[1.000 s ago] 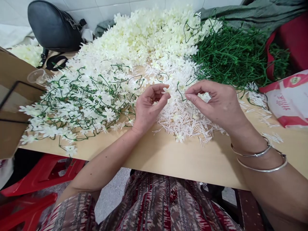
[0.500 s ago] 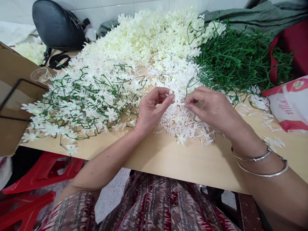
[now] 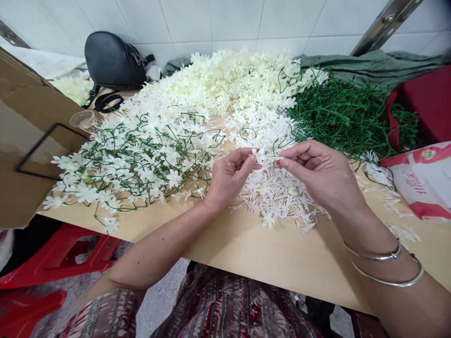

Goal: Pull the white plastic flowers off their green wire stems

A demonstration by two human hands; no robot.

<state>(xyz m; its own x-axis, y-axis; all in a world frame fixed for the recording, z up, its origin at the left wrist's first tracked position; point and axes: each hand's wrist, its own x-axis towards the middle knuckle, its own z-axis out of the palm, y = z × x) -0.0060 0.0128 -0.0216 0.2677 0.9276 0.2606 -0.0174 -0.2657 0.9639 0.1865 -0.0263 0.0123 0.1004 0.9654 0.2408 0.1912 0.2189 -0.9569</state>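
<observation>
Between thumb and fingers, my left hand (image 3: 230, 176) pinches a small white artificial flower (image 3: 259, 154). Close on its right, my right hand (image 3: 315, 171) is closed in a pinch on a thin white flower stamen (image 3: 276, 158), its tip pointing at the flower. Below both hands lies a loose heap of white stamens (image 3: 282, 199). Left of my left hand spreads a pile of white flowers joined to green stems (image 3: 141, 159). Farther back rises a mound of cream-white flower heads (image 3: 225, 80).
Green plastic stems (image 3: 348, 115) are heaped at the back right beside a red bag (image 3: 428, 103). A red-and-white packet (image 3: 423, 180) lies at the right. A black bag (image 3: 111, 61), a cardboard box (image 3: 21, 141) and a clear plastic cup (image 3: 82, 119) stand left. Red stools (image 3: 63, 258) are below the table.
The camera view has tilted up, showing more wall. The white flower now shows more fully in my left fingers, and my right hand's fingers have shifted, still pinched close beside it.
</observation>
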